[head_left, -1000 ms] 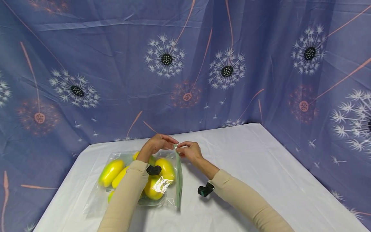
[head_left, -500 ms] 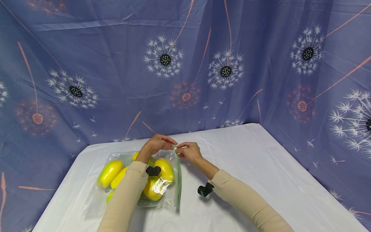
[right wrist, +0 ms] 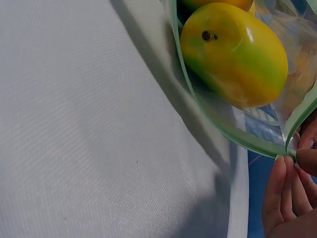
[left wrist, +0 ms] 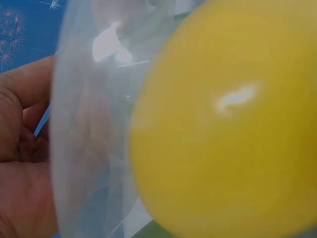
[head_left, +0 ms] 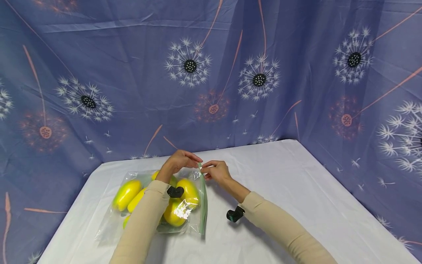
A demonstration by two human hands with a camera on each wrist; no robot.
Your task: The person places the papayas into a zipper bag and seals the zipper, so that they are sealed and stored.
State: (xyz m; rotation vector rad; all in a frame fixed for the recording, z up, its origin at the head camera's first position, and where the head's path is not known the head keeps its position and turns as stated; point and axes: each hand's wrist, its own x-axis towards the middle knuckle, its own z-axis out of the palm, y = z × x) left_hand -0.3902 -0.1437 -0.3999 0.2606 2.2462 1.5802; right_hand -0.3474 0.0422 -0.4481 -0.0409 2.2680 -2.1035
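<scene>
A clear zip-top bag [head_left: 203,209] with a green closure strip lies on its side at the left of the table. Inside it are several yellow-green mangoes [head_left: 126,195]. At the far end of the strip, my left hand [head_left: 179,161] pinches the bag's corner, its forearm crossing over the bag. My right hand [head_left: 218,171] pinches the same corner from the right. The right wrist view shows the bag's mouth gaping beside the pinched corner, with a mango [right wrist: 237,57] just within. One mango [left wrist: 228,129] fills much of the left wrist view behind the plastic.
A white cloth covers the table [head_left: 263,176]. Behind and along the sides hangs a blue curtain [head_left: 132,73] with dandelion prints. Black wrist cameras [head_left: 234,214] sit on both of the person's wrists, over beige sleeves [head_left: 283,227].
Both hands stay at the bag's far corner with almost no movement. The whole head view shifts slightly; the bag and mangoes keep their places.
</scene>
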